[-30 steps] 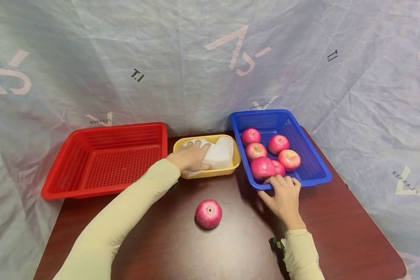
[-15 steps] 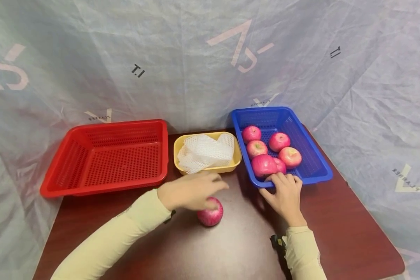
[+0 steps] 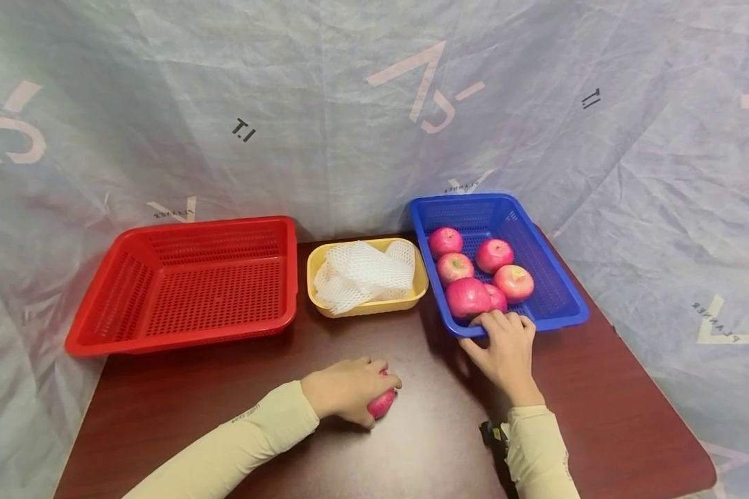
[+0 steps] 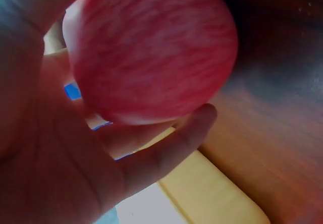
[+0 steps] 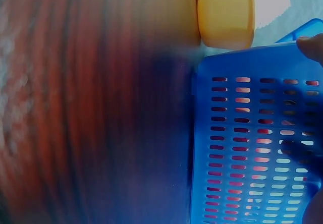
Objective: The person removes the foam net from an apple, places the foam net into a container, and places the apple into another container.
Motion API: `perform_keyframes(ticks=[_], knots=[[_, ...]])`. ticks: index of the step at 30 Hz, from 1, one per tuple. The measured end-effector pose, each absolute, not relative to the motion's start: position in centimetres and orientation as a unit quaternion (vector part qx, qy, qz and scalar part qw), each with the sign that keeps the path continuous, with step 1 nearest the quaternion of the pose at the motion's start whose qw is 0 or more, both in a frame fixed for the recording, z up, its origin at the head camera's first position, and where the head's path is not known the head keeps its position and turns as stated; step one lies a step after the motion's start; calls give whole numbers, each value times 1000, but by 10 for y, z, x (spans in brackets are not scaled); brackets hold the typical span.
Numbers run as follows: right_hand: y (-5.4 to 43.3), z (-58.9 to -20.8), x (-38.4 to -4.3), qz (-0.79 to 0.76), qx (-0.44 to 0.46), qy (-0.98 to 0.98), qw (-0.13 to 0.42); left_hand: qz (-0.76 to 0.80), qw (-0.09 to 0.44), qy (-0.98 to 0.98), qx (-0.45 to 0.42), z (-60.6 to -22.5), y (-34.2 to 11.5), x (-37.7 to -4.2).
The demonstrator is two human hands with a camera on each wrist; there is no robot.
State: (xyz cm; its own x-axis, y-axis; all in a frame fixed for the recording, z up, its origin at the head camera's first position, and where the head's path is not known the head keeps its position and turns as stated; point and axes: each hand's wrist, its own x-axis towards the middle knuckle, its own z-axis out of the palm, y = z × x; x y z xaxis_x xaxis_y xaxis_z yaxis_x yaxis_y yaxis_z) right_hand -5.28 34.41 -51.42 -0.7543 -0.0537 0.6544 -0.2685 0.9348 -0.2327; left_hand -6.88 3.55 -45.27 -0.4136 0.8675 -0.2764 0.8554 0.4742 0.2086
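My left hand (image 3: 349, 389) curls round a red apple (image 3: 382, 403) on the table in front of the yellow tray. In the left wrist view the fingers and thumb lie about this apple (image 4: 156, 52), the palm facing it. At the right, my right hand (image 3: 504, 353) grips the near rim of the blue basket (image 3: 558, 323), with fingers over the rim and the thumb outside. Several apples (image 3: 468, 298) lie inside that basket, the nearest ones close to the right fingers. The right wrist view shows the slotted wall of the blue basket (image 5: 252, 133) and a fingertip on its rim.
A yellow tray (image 3: 374, 309) with white foam netting (image 3: 368, 270) stands between the two baskets. The red basket (image 3: 181, 343) sits at the left with no fruit in it. A grey cloth (image 3: 324, 104) hangs behind the brown table (image 3: 630, 416).
My left hand has left the white netting in the yellow tray, come towards the front, and taken hold of the loose apple. The right hand has stayed on the blue basket's rim.
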Motion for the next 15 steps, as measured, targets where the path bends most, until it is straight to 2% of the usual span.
perform_keyframes(ticks=[10,15], knots=[[344,-515,-52,161,85,-923,340,25,159,837,523,-453,34,-67],[344,-515,-53,160,83,-926,332,27,133,834,535,-436,40,-75]])
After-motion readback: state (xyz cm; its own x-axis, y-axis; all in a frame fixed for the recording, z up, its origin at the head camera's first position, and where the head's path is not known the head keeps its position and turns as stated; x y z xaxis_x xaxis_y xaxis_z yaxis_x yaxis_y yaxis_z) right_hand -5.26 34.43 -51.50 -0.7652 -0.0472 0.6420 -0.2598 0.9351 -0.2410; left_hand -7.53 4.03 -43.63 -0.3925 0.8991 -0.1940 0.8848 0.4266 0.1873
